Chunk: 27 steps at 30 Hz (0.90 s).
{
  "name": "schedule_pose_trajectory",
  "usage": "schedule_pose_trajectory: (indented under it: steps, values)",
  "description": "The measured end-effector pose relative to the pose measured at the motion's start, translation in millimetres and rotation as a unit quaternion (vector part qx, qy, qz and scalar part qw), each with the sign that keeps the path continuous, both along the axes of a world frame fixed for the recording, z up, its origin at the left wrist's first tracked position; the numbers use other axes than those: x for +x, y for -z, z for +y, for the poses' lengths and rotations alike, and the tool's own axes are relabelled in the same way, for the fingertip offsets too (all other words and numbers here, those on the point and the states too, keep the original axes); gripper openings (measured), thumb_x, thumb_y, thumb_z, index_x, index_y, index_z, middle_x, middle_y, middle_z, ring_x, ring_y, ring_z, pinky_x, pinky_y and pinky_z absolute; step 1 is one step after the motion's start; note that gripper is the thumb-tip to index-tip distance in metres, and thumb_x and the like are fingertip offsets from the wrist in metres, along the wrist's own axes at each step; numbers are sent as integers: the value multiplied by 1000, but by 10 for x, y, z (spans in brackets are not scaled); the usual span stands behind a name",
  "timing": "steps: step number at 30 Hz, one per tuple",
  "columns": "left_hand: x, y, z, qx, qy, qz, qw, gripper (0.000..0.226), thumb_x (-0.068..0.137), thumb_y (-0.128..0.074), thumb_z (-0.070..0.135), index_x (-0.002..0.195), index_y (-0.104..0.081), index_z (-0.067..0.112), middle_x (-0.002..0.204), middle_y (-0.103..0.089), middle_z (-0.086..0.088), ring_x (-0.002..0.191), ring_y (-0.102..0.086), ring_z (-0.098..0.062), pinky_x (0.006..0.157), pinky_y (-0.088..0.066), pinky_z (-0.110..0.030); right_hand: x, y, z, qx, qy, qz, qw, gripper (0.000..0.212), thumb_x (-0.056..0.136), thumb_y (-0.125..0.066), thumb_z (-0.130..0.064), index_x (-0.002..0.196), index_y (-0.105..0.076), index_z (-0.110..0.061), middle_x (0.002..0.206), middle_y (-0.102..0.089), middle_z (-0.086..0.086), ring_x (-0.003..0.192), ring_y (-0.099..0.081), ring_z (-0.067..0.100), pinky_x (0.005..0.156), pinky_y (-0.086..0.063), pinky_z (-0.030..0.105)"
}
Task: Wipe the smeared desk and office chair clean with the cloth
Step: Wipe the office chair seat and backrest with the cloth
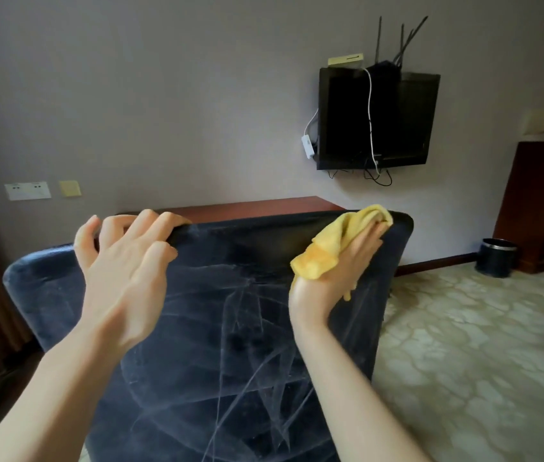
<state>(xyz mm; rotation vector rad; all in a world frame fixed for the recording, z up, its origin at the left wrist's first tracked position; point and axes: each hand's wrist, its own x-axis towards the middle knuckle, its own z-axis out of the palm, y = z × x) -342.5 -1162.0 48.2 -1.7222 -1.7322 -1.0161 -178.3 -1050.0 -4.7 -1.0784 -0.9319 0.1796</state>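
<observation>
Against the upper right corner of the office chair (223, 328) backrest, a bunched yellow cloth (337, 245) is pressed by the right hand (334, 278). The fingers (369, 243) are held straight and close together, pointed up toward the top rim. The cloth is trapped between them and the dark upholstery. It bulges out along the thumb side, folds over past the fingertips at the rim, and a small tag of it shows below the little-finger edge. The thumb is hidden by the cloth, so whether it pinches cannot be told.

The left hand (120, 268) is set on the upper left of the backrest. Its fingers (160, 225) are spread and bent, with two tips laid on the top rim and the thumb lifted clear. Pale streaky smears are seen across the backrest between and below the hands.

Just beyond the rim, the brown wooden desk (247, 205) is seen against the wall. A wall-mounted television (377, 118) with a router (384, 66) on top hangs above it, and a dark waste bin (497, 258) stands on the patterned carpet (480, 345) to the right.
</observation>
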Motion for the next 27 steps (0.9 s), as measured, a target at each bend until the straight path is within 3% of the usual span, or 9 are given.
schedule_pose_trajectory:
  steps: [2, 6, 10, 12, 15, 18, 21, 24, 27]
  values:
    - [33, -12, -9, -6, 8, -6, 1000, 48, 79, -16, 21, 108, -54, 28, 80, -38, 19, 97, -21, -1, 105, 9, -23, -240, 22, -207, 63, 19, -101, 993, 63, 99, -27, -44, 150, -3, -16, 157, 2, 4, 146, 2, 27, 119, -2, 45]
    - [27, 19, -6, 13, 22, 20, 999, 46, 85, -20, 17, 112, -55, 28, 82, -36, 16, 93, -18, 3, 104, 5, -20, -631, 37, -405, 170, 30, -297, 939, 49, 101, -28, -38, 144, -35, -15, 152, -32, 5, 144, -15, 30, 117, -6, 48]
    - [-49, 26, -109, 1, 61, 8, 998, 29, 97, -35, 14, 111, -57, 26, 109, -52, 16, 99, -30, 1, 98, -1, -4, -770, -136, -486, 271, 33, -396, 877, 44, 93, -46, -34, 131, -57, -14, 136, -55, 0, 134, -38, 23, 115, -17, 43]
    - [-70, 33, -198, -24, 65, 12, 998, 42, 101, -16, 35, 135, -41, 38, 130, -37, 24, 125, -30, -3, 109, -2, -14, -651, -153, -364, 331, 64, -436, 835, 38, 93, -54, -31, 129, -59, -16, 131, -59, -1, 129, -46, 22, 111, -26, 41]
    - [-144, 78, -294, -57, -13, -43, 997, 63, 85, 12, 62, 142, -13, 53, 149, -14, 27, 144, -3, -4, 116, 10, -37, -292, -134, -96, 375, 130, -467, 791, 36, 96, -52, -32, 131, -51, -21, 130, -60, -2, 124, -49, 21, 107, -31, 39]
    - [-250, 145, -337, -38, -79, -92, 992, 63, 79, 13, 64, 135, -15, 61, 156, -13, 19, 145, -1, -13, 114, 9, -49, 119, -78, 123, 335, 131, -433, 826, 36, 100, -43, -32, 133, -45, -18, 134, -52, 1, 126, -44, 24, 108, -28, 41]
    - [-290, 185, -293, -12, -66, -138, 988, 61, 81, 12, 68, 130, -24, 62, 155, -22, 17, 145, -11, -19, 115, -1, -55, 470, -53, 276, 269, 124, -347, 890, 35, 101, -40, -29, 130, -47, -11, 130, -53, 7, 124, -42, 25, 106, -29, 42]
    - [-150, 180, -295, 15, -62, -146, 987, 67, 87, 5, 64, 132, -42, 49, 143, -42, 14, 134, -29, -20, 111, -19, -55, 655, -116, 336, 200, 105, -257, 940, 36, 98, -44, -26, 121, -58, -2, 122, -61, 15, 120, -44, 26, 103, -33, 40]
    - [32, 181, -360, 12, -64, -143, 987, 60, 86, -1, 60, 134, -38, 54, 139, -42, 20, 125, -25, -17, 108, -19, -51, 638, -228, 276, 112, 49, -197, 973, 44, 91, -40, -31, 112, -63, 0, 117, -62, 15, 120, -48, 33, 103, -34, 40]
